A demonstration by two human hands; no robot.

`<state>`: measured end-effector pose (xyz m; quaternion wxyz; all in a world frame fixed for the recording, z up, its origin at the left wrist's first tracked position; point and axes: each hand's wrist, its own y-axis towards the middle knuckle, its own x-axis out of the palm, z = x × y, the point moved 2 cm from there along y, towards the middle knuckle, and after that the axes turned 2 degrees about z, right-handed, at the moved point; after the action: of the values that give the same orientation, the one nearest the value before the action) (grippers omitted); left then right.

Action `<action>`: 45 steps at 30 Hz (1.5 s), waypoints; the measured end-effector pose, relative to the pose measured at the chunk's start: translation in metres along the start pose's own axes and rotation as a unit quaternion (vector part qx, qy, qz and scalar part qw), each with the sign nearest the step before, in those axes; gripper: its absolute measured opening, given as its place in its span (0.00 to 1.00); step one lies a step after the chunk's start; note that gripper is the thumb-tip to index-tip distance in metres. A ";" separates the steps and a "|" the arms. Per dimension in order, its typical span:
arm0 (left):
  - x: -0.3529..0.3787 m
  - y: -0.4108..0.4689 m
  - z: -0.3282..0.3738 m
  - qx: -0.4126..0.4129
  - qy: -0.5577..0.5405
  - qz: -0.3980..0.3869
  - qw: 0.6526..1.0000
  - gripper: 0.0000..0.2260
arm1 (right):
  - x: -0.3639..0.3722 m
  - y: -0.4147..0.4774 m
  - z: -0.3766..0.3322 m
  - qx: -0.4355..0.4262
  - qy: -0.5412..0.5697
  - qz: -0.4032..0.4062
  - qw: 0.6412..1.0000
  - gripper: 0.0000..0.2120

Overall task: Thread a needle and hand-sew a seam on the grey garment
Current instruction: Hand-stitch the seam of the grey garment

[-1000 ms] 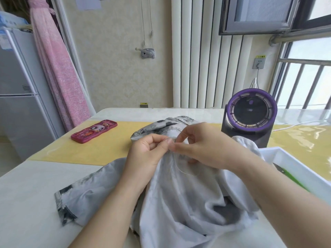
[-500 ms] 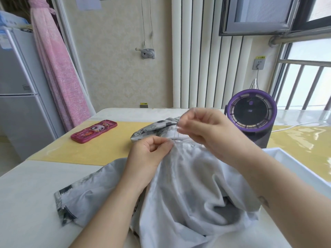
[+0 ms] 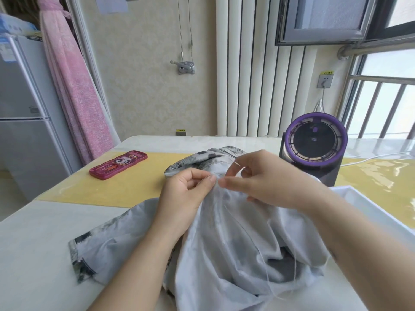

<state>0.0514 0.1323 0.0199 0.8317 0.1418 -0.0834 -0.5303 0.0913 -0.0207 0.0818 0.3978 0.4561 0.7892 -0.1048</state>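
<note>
We look down in the head view on a white table point(image 3: 33, 243) with a yellow mat point(image 3: 134, 189) laid across its far half. The grey garment point(image 3: 235, 254) lies heaped at the near edge, about midway along it. Its printed hem trails towards the near left, and its far end is raised between our two hands.

Our left hand point(image 3: 186, 191) pinches a raised fold of the cloth between the thumb and the curled forefinger. Our right hand point(image 3: 267, 182) meets it from the right. Its forefinger reaches out straight until the tip touches the cloth just beside the left thumb. Its other fingers are curled, and a thin bright needle point(image 3: 238, 164) shows nipped among them, slanting up and to the left. A pale thread point(image 3: 267, 265) hangs in a loose line over the garment's right side towards the near edge. We cannot trace where it joins the needle.

On the mat near the left edge lies a red cartoon-printed case point(image 3: 118, 164), well apart from the garment. A purple-rimmed fan point(image 3: 315, 140) stands towards the far right corner, behind the right hand, and a white cable point(image 3: 370, 157) runs off from it to the right. A white tray point(image 3: 363, 205) sits along the right edge, just beside the garment. Beyond the table we see a fridge point(image 3: 22, 131), a pink curtain point(image 3: 74, 86) and a white ribbed radiator point(image 3: 247, 75).
</note>
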 end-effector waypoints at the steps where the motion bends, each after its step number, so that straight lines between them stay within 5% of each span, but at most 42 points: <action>1: 0.001 0.000 0.001 0.004 -0.001 -0.004 1.000 0.01 | 0.005 0.001 0.001 -0.013 -0.027 0.011 0.999 0.14; 7: 0.000 0.000 0.000 0.011 -0.001 -0.007 1.000 0.01 | 0.016 0.004 0.001 -0.069 -0.075 0.056 0.993 0.09; 20: -0.001 0.002 0.000 0.000 -0.017 -0.001 1.000 0.01 | 0.002 0.003 -0.003 -0.143 0.130 0.015 0.981 0.13; 24: -0.001 0.000 0.005 0.022 -0.017 -0.001 1.000 0.03 | -0.009 0.008 0.010 -0.089 -0.010 0.103 0.991 0.11; 27: 0.000 -0.003 0.007 0.036 -0.015 -0.011 0.999 0.03 | -0.004 0.009 0.017 -0.062 -0.116 0.063 0.989 0.08; 30: 0.000 -0.003 0.008 0.042 -0.012 -0.014 0.999 0.03 | -0.001 0.008 0.018 -0.065 -0.147 0.022 0.987 0.06; 39: -0.004 -0.001 0.006 0.098 0.127 -0.019 0.987 0.05 | -0.023 0.006 0.017 -0.033 -0.183 0.082 0.979 0.09; 45: -0.004 -0.001 0.001 0.061 0.170 -0.039 0.983 0.06 | -0.009 0.010 0.025 -0.014 -0.254 0.074 0.964 0.06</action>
<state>0.0485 0.1356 0.0203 0.8021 0.2829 0.0326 -0.5249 0.1145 -0.0340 0.0739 0.5978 0.4658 0.6281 -0.1765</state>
